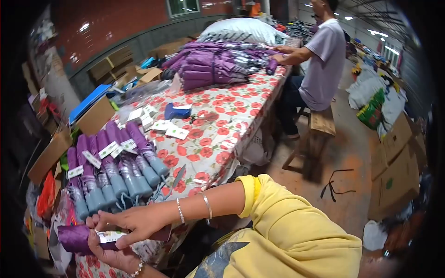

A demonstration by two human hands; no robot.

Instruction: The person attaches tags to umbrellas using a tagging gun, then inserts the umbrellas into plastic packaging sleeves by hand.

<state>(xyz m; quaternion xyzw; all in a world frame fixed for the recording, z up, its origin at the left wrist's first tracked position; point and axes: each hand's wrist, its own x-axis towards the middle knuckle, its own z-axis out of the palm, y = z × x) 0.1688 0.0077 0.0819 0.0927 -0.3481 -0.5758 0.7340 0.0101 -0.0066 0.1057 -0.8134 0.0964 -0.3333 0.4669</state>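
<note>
A folded purple umbrella (73, 238) lies across my hands at the lower left, with a white tag (109, 235) on its side. My left hand (111, 255) is closed around it from below. From above, my right hand (132, 224) pinches at the tag and the umbrella, its thumb over the tag's edge. Just beyond, several folded purple umbrellas (109, 150) with grey-blue handles (134, 185) lie in a row, some bearing white tags.
On the flowered tablecloth (218, 134) are a blue tagging gun (177, 112), small white cards (171, 129) and a knife-like blade (179, 175). A purple umbrella heap (213, 69) lies farther back. Another person (320, 60) sits at the right edge. Cardboard boxes (394, 171) stand on the floor.
</note>
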